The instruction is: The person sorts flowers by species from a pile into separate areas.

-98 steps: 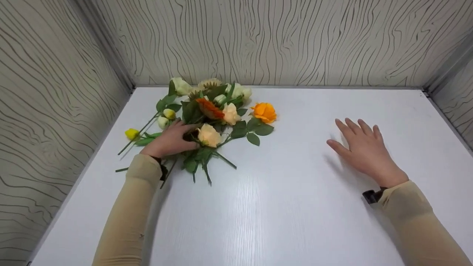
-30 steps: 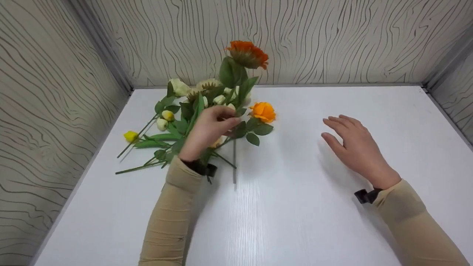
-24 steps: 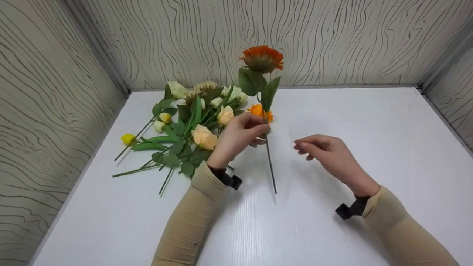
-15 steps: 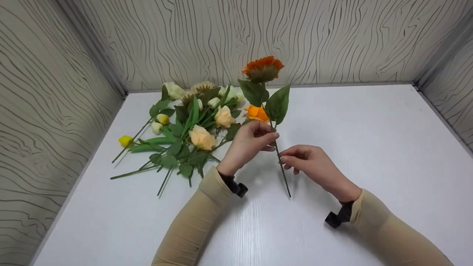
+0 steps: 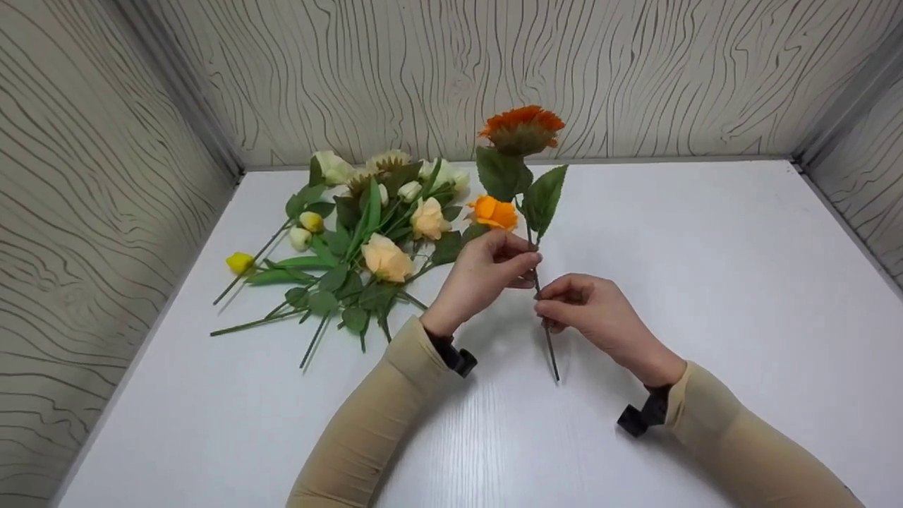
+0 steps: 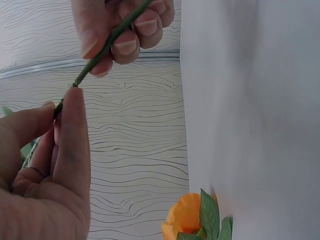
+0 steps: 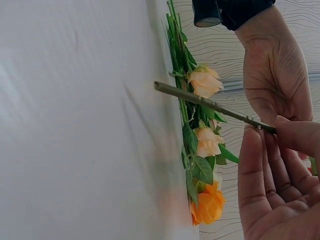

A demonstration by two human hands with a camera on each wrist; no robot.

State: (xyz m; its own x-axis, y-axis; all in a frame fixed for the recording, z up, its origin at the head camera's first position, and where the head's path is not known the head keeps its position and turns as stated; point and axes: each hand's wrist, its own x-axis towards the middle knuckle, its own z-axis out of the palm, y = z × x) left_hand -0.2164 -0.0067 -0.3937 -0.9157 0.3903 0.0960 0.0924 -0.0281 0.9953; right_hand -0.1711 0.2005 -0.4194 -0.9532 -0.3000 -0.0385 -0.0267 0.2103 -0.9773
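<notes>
An artificial orange flower (image 5: 523, 130) with two big green leaves stands nearly upright above the table, its bloom at the top. My left hand (image 5: 487, 275) pinches its stem just below the leaves. A little lower, my right hand (image 5: 596, 310) pinches the same stem between thumb and fingers. In the left wrist view the green stem (image 6: 112, 40) runs through both hands. The right wrist view shows the cut lower end of the stem (image 7: 185, 94) sticking out past the fingers, held off the table. The bloom lies outside both wrist views.
A pile of artificial flowers lies on the white table (image 5: 705, 233) at the left: peach roses (image 5: 386, 259), a yellow tulip (image 5: 240, 263), white blooms (image 5: 331, 168) and loose stems. An orange rose (image 5: 493, 212) lies behind my left hand. Patterned panels (image 5: 635, 77) enclose the back and sides.
My left hand has lifted the orange flower out of the pile and carried it right. The right hand has come in from the right and taken hold of the stem's lower part.
</notes>
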